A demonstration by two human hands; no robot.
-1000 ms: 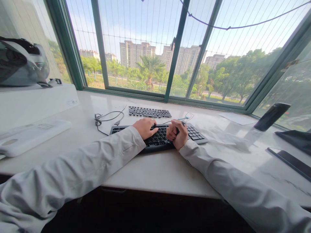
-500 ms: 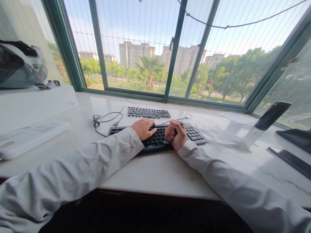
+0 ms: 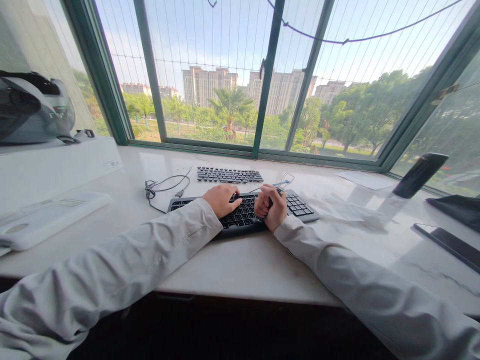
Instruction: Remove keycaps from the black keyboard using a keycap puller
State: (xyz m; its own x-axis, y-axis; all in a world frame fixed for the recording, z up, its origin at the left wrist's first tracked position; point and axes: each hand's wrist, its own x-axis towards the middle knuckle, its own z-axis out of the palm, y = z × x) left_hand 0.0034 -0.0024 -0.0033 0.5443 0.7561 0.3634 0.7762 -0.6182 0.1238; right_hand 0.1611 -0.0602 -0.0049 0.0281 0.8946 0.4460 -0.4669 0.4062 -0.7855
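A black keyboard [image 3: 243,229] lies on the white countertop in front of me. Outlined squares cover its middle, and the number pad [image 3: 297,205] is at its right end. My left hand [image 3: 220,200] rests palm down on the left-middle keys, thumb spread away from the fingers. Just above the right-middle part, my right hand [image 3: 273,206] is closed around a slim dark tool [image 3: 280,191]. The tool's top pokes out over the fist; its kind is unclear, and the fingers cover most of it. Behind the keyboard, black keycaps [image 3: 229,175] sit in rows.
Left of the keyboard lies a coiled black cable [image 3: 150,189] with a USB plug. A thin wire tool [image 3: 288,179] and a crumpled clear plastic bag [image 3: 345,210] are behind and right. Farther right are a phone [image 3: 450,245] and a dark upright object [image 3: 420,175]. A helmet [image 3: 33,107] sits on a white box [image 3: 93,155].
The view has shifted slightly. Both hands keep nearly the same places on and over the keyboard; the tool in my right fist has tilted slightly.
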